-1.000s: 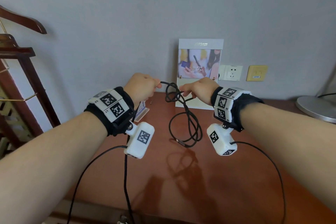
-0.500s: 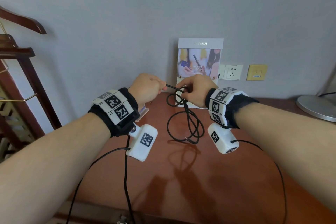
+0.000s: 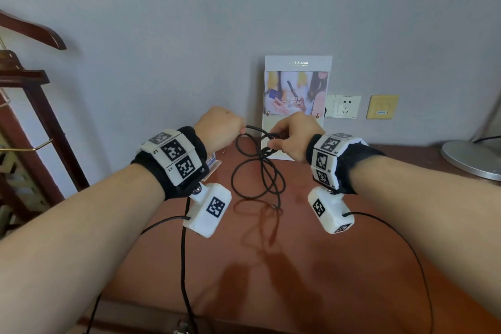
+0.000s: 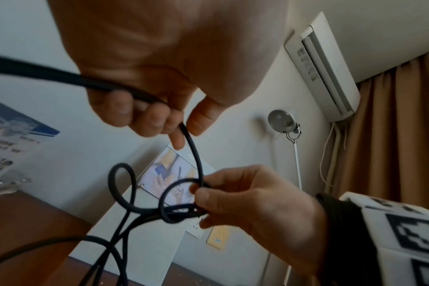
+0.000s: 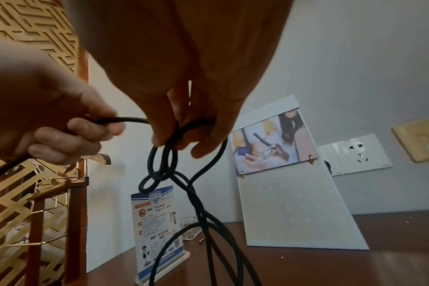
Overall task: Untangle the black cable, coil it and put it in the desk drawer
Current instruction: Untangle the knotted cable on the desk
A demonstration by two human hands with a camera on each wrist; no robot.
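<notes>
**Now our two hands have come close at the knot**

Compared with a second ago, we have brought our hands nearer together above the desk (image 3: 298, 266). Before, a long piece of the cable (image 3: 260, 173) was stretched between them; now only a short piece is left between the fingers. The hanging loops below the fingers also look wider and lower, with their lowest part near or on the desk; we cannot tell if it touches.

Our left hand (image 3: 221, 127) is clenched around one strand of the cable, which passes through the curled fingers (image 4: 157, 120) and leaves between the thumb and the first finger. Our right hand (image 3: 294, 136) pinches the tangled part: the thumb (image 4: 206, 195) and the other fingers are closed on the place where several small loops cross. In the right wrist view two small rings of cable (image 5: 159, 164) hang just under these fingers, one under the other, so the knot is not open yet.

We judge that this slack is useful. With less tension the crossing can loosen, and one strand can be pulled back through the ring. The untangling is only in its first part. The coiling has not begun, and the drawer is not seen clearly in any view.

Behind the fingers stands a white picture board (image 3: 296, 89) against the wall.
</notes>
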